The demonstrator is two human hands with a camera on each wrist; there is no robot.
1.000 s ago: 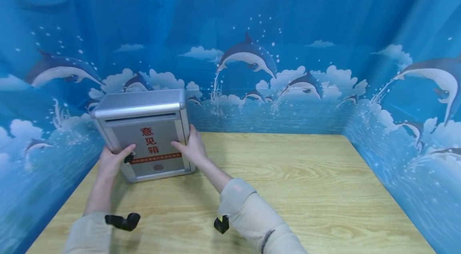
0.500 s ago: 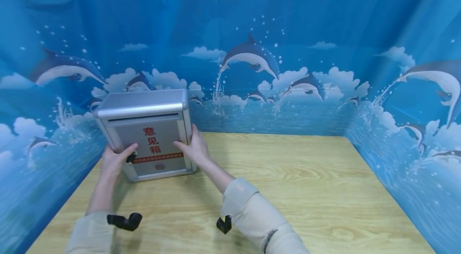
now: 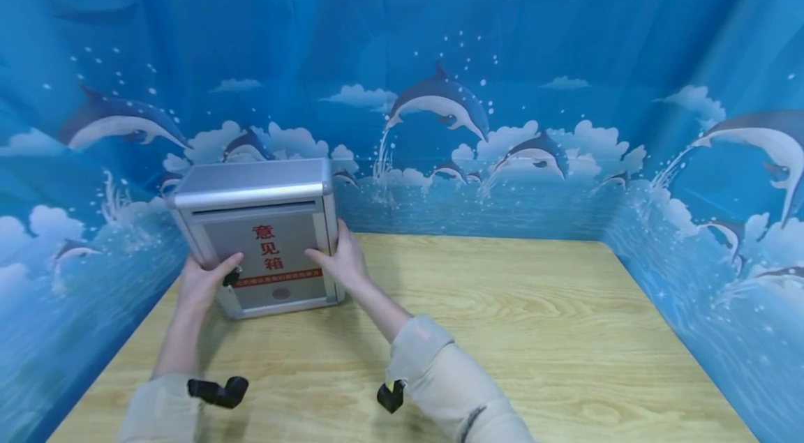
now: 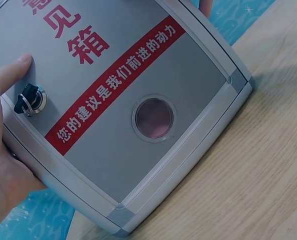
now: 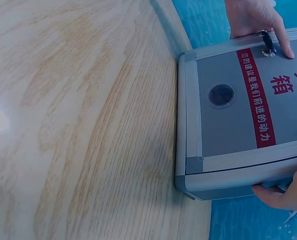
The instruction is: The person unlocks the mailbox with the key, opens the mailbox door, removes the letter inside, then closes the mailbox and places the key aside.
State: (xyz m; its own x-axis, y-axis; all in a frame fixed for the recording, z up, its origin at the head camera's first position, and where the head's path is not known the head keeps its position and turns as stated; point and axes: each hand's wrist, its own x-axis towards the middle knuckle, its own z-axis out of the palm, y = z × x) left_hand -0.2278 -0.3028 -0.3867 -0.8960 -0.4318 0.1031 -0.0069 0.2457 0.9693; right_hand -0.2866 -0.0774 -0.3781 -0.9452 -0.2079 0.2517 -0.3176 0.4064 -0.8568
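Observation:
A silver metal suggestion box (image 3: 264, 241) stands at the back left of the table, its slotted front towards me. My left hand (image 3: 199, 282) grips its left side, with the thumb lying on the front panel beside a small lock with a black-headed key (image 4: 30, 100). On the opposite side my right hand (image 3: 344, 261) holds the box, thumb on the front and fingers round the edge. Red characters, a red strip (image 4: 113, 87) and a round window (image 4: 154, 118) mark the front. The box's lower edge meets the tabletop; whether its whole base rests there I cannot tell.
The wood-grain table (image 3: 540, 331) stretches away to the right of the box. Blue curtains (image 3: 540, 24) printed with dolphins enclose the back and both sides, close behind the box. A black wrist mount (image 3: 218, 392) juts out from the left sleeve.
The head view has shifted slightly, moving the whole scene a little right and down. Both hands keep their hold, and the box stays at the same place against the curtain.

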